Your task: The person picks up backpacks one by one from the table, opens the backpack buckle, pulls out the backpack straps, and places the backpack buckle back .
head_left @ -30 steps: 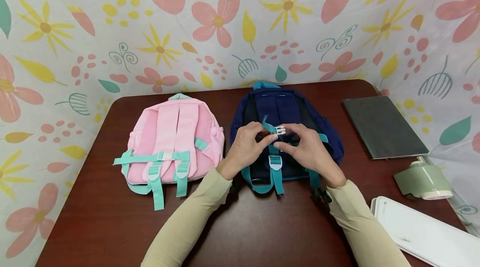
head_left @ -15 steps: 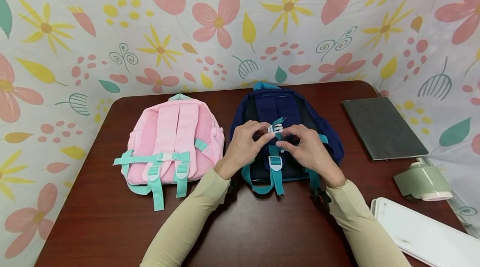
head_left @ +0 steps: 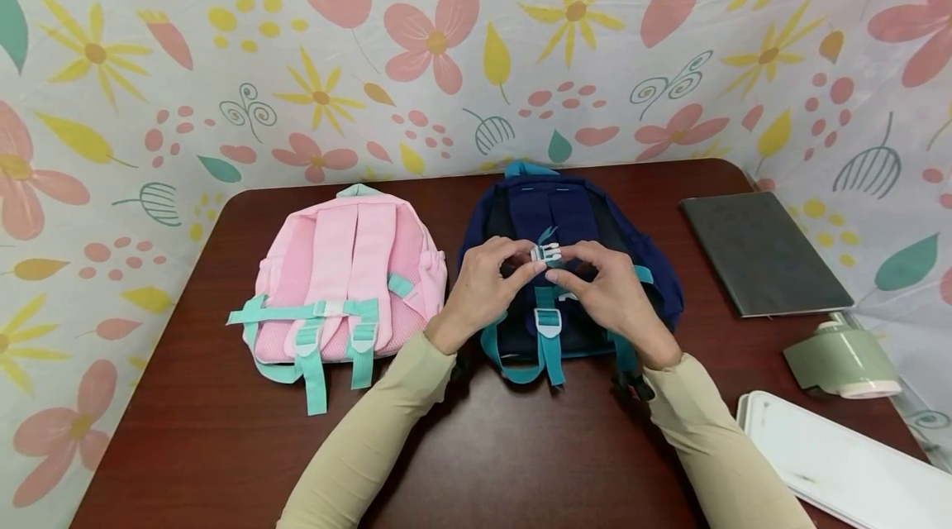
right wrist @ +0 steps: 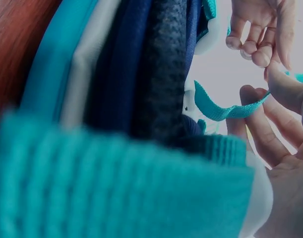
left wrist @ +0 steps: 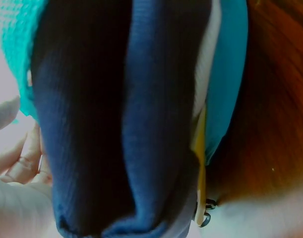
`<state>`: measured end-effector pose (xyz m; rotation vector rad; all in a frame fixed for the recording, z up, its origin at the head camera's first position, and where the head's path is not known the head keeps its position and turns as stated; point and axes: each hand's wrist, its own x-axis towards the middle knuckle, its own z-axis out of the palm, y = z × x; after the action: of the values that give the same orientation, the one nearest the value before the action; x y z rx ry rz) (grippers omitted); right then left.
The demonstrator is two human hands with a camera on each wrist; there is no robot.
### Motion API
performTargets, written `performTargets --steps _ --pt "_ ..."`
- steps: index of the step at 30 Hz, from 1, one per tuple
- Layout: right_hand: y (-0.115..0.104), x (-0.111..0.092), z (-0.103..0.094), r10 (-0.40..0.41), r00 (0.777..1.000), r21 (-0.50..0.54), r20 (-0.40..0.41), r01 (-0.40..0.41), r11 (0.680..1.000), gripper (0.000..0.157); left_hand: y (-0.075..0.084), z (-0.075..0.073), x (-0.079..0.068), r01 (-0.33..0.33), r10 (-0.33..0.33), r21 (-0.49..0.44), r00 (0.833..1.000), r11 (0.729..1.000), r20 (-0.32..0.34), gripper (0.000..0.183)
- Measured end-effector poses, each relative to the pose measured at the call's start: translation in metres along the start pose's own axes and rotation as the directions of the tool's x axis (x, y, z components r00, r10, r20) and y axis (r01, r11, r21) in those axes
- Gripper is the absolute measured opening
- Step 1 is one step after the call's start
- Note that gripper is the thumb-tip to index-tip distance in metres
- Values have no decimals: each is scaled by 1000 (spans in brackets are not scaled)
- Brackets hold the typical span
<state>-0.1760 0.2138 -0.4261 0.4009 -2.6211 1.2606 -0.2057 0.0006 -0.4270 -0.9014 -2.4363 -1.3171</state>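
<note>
Pinches the white buckle (head_left: 539, 254) in left hand's (head_left: 483, 281) grip over the navy backpack (head_left: 573, 215), toward one o'clock on the tabletop (head_left: 491, 446); with right hand (head_left: 613, 289), of unclear grip, at the three-o'clock prongs (head_left: 552, 251). Likely light, stiff; best held by the body.

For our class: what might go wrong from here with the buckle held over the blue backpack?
The white buckle might slip, since the left hand seems to pinch it only by one end. The frayed-looking strap end sticking up by it could catch in its prongs.
</note>
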Motion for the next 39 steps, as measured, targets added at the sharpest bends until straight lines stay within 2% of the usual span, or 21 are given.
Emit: performTargets --steps 7,12,15,18,21,24,29,39 --pt "2 0 -3 -6 997 -50 78 9 999 30 1 -1 1 7 -8 -18 1000 1000 -16 26" --pt "1 1 -2 20 996 -39 89 -17 999 41 0 -1 1 4 -4 -21 1000 1000 -18 26" --pt "0 3 1 24 997 -11 74 -23 1000 41 1 -2 1 5 -6 -18 1000 1000 -16 26" --pt "0 4 5 -1 1000 17 30 0 1000 31 1 -2 1 5 -6 -16 1000 1000 -13 26" --pt "1 4 6 -20 1000 22 -14 20 1000 25 0 -2 2 1 -2 -13 1000 1000 -15 26" --pt "1 4 6 -36 999 -1 -26 36 999 27 0 -4 2 0 -1 -11 1000 1000 -25 25" --pt "1 5 4 -40 999 -80 25 42 996 30 -2 -7 0 8 -9 -2 999 1000 -32 25" --pt "-1 8 3 7 995 -138 96 7 990 30 -8 -11 -4 28 -28 32 999 999 -25 25"
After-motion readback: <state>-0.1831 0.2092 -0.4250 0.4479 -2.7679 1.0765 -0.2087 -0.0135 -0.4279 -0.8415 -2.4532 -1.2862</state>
